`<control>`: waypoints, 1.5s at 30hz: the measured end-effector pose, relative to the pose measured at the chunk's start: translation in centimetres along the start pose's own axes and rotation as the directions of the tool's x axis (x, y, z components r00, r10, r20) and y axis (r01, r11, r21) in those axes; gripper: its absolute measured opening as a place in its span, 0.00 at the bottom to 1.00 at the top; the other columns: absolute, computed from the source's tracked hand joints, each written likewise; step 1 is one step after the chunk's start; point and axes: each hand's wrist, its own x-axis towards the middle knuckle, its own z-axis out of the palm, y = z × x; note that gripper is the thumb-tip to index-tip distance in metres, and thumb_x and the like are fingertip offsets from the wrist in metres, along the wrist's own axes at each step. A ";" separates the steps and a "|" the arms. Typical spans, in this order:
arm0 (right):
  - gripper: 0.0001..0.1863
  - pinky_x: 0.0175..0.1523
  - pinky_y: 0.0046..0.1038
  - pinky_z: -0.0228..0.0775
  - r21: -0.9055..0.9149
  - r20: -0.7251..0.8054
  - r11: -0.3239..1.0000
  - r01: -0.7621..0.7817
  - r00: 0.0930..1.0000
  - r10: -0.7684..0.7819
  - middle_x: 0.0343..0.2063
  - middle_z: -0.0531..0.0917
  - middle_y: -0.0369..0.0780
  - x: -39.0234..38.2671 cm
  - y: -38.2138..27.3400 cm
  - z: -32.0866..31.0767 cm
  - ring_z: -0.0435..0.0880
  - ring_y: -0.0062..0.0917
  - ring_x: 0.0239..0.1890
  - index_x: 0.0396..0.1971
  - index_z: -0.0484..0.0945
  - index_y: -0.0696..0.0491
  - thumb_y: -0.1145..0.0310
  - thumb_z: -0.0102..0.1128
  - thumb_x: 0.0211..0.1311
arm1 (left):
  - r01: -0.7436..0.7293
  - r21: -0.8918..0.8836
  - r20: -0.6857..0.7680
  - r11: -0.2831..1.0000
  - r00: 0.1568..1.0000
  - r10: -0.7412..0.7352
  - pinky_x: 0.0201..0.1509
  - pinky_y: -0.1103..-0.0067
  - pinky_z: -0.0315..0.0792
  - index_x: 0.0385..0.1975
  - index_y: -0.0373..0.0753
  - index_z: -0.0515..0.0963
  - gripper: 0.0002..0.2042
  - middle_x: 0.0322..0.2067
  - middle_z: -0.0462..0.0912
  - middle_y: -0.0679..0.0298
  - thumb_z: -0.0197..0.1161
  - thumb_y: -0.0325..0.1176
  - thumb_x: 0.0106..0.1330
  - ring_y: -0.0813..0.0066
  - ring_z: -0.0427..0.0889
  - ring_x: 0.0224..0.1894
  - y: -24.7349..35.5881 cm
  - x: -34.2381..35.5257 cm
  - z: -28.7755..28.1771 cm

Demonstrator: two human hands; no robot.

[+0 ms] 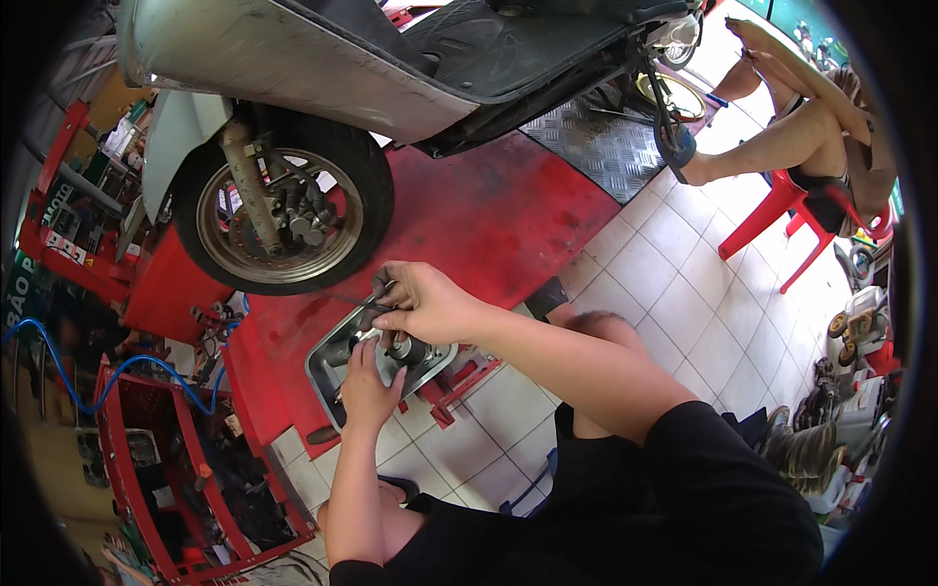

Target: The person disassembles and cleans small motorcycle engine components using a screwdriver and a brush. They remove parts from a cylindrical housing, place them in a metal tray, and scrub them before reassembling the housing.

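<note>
From here I see a metal tray (317, 381) at the near edge of a stained red platform (498, 210), dark parts (414, 354) inside it. The right hand (422, 305) curls above, the left (367, 389) half-opens over the tray; I can't tell what either grips. A scooter (283, 59) stands beyond. Pale tiles (674, 264) run right toward a red stool (767, 225); a red cart (202, 464) stands left.
</note>
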 end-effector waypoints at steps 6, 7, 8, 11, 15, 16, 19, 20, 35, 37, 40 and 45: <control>0.26 0.52 0.32 0.78 -0.192 0.299 0.966 0.170 0.948 -0.108 0.43 0.86 0.49 -1.0 0.0 -0.5 0.86 0.31 0.48 0.63 0.64 0.65 0.81 0.58 0.66 | -0.078 0.101 0.159 0.992 0.985 0.061 0.56 0.62 0.76 0.55 0.43 0.74 0.26 0.57 0.74 0.53 0.73 0.35 0.54 0.49 0.76 0.58 -0.6 1.5 3.6; 0.29 0.53 0.33 0.78 -0.229 0.329 0.955 0.190 0.938 -0.108 0.43 0.85 0.50 -1.1 -0.2 -0.5 0.86 0.32 0.49 0.67 0.60 0.64 0.80 0.57 0.67 | -0.140 0.096 0.097 0.985 0.987 0.131 0.56 0.61 0.76 0.55 0.42 0.74 0.25 0.57 0.75 0.53 0.70 0.34 0.56 0.49 0.76 0.58 -1.0 1.8 4.0; 0.29 0.54 0.32 0.77 -0.201 0.325 0.957 0.207 0.936 -0.134 0.44 0.85 0.50 -1.0 -0.2 -0.4 0.86 0.32 0.49 0.67 0.60 0.64 0.80 0.57 0.68 | -0.200 0.096 0.033 0.975 0.980 0.198 0.56 0.61 0.75 0.55 0.42 0.74 0.24 0.56 0.75 0.53 0.68 0.32 0.57 0.49 0.76 0.59 -1.4 2.0 4.6; 0.28 0.55 0.31 0.77 -0.131 0.292 0.965 0.228 0.939 -0.183 0.45 0.85 0.50 -0.8 -0.7 -0.9 0.86 0.30 0.48 0.67 0.62 0.62 0.80 0.56 0.68 | -0.247 0.230 0.015 0.941 0.968 0.250 0.59 0.58 0.72 0.59 0.41 0.73 0.27 0.56 0.76 0.52 0.64 0.26 0.55 0.47 0.72 0.62 -0.3 2.5 4.2; 0.25 0.52 0.29 0.78 0.042 0.201 0.977 0.209 0.956 -0.213 0.45 0.85 0.47 -0.6 -0.6 -2.2 0.86 0.25 0.45 0.65 0.65 0.62 0.80 0.56 0.69 | -0.160 0.288 0.122 0.944 0.984 0.129 0.55 0.56 0.75 0.61 0.38 0.70 0.29 0.62 0.70 0.52 0.62 0.22 0.54 0.48 0.70 0.64 2.4 2.6 2.1; 0.24 0.52 0.28 0.78 0.148 0.194 0.969 0.196 0.956 -0.222 0.44 0.85 0.46 -0.7 -0.9 -2.1 0.85 0.25 0.45 0.65 0.66 0.62 0.79 0.56 0.70 | -0.121 0.304 0.144 0.945 0.986 0.080 0.55 0.57 0.75 0.61 0.39 0.70 0.30 0.62 0.70 0.53 0.63 0.22 0.53 0.50 0.71 0.63 2.1 2.4 1.3; 0.19 0.50 0.27 0.76 0.245 0.192 0.950 0.196 0.950 -0.245 0.39 0.84 0.41 -1.2 -2.0 -1.9 0.83 0.22 0.42 0.60 0.71 0.62 0.79 0.55 0.70 | 0.001 0.391 0.137 0.920 0.989 -0.059 0.57 0.63 0.77 0.61 0.40 0.70 0.34 0.61 0.72 0.58 0.67 0.23 0.48 0.53 0.74 0.60 -1.1 1.4 -1.1; 0.17 0.49 0.27 0.75 0.236 0.228 0.955 0.177 0.946 -0.231 0.37 0.84 0.40 -1.3 -2.1 -1.8 0.82 0.20 0.40 0.58 0.73 0.62 0.79 0.54 0.70 | 0.052 0.398 0.159 0.916 0.979 -0.125 0.57 0.63 0.77 0.61 0.41 0.71 0.34 0.60 0.73 0.58 0.67 0.22 0.48 0.53 0.75 0.60 -2.4 1.1 -1.9; 0.11 0.39 0.33 0.71 -0.251 0.276 0.952 0.172 0.956 -0.100 0.21 0.79 0.42 0.1 1.5 1.8 0.78 0.27 0.28 0.34 0.84 0.59 0.76 0.53 0.55 | 0.267 0.403 0.369 0.876 0.828 -0.422 0.56 0.64 0.78 0.56 0.40 0.77 0.30 0.54 0.82 0.57 0.76 0.30 0.49 0.56 0.82 0.55 -8.5 -0.5 -3.0; 0.11 0.37 0.34 0.70 -0.265 0.309 0.944 0.196 0.945 -0.110 0.20 0.78 0.43 0.0 1.6 2.4 0.78 0.28 0.27 0.31 0.84 0.59 0.75 0.53 0.51 | 0.298 0.387 0.386 0.873 0.807 -0.447 0.56 0.64 0.78 0.55 0.40 0.78 0.29 0.53 0.83 0.56 0.77 0.31 0.50 0.56 0.82 0.56 -8.8 -0.6 -3.1; 0.11 0.38 0.38 0.70 -0.347 0.295 0.914 0.210 0.949 -0.106 0.21 0.80 0.46 0.9 2.0 2.6 0.79 0.37 0.27 0.30 0.84 0.59 0.72 0.54 0.50 | 0.330 0.340 0.392 0.881 0.802 -0.451 0.56 0.64 0.77 0.53 0.39 0.80 0.27 0.50 0.84 0.55 0.77 0.32 0.51 0.55 0.82 0.56 -9.7 -0.6 -2.6; 0.12 0.33 0.37 0.65 -0.424 0.176 0.895 0.142 0.982 -0.073 0.16 0.75 0.45 1.4 2.6 3.6 0.75 0.33 0.24 0.32 0.84 0.59 0.71 0.54 0.52 | 0.282 0.267 0.356 0.922 0.860 -0.366 0.56 0.63 0.75 0.52 0.39 0.81 0.22 0.51 0.83 0.55 0.75 0.30 0.55 0.53 0.82 0.54 -10.8 -1.3 -2.1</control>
